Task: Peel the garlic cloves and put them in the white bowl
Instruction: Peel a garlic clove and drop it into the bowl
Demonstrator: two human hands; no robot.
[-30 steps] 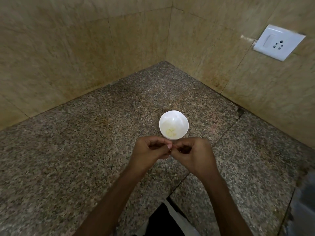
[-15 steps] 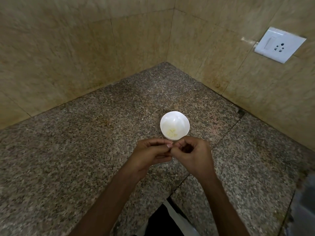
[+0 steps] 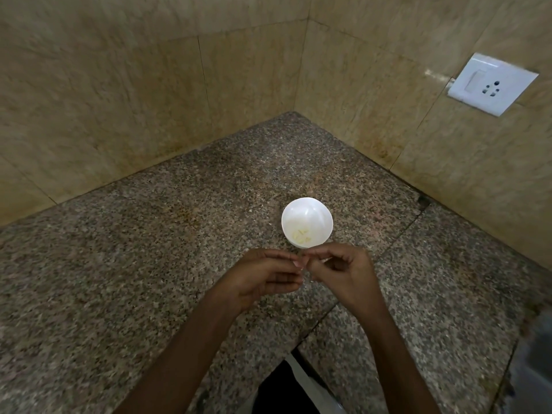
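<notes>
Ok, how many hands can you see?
2. The left hand and the right hand meet on the near side of the white bowl, both pinching a small pale bit.

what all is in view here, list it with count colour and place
white bowl: one, white, on the countertop beyond the hands
peeled garlic: few pieces, pale yellow, inside the bowl
countertop: one, speckled granite, lower view
wall tiles: several, beige, behind the counter corner
switch socket: one, white, right wall
grey object: one, blurred, right edge, unidentifiable
garlic clove: one, pale, mostly hidden, pinched between both hands
clothing: one patch, black and white, bottom centre
left hand: one, pinches the clove
right hand: one, pinches the clove
</notes>
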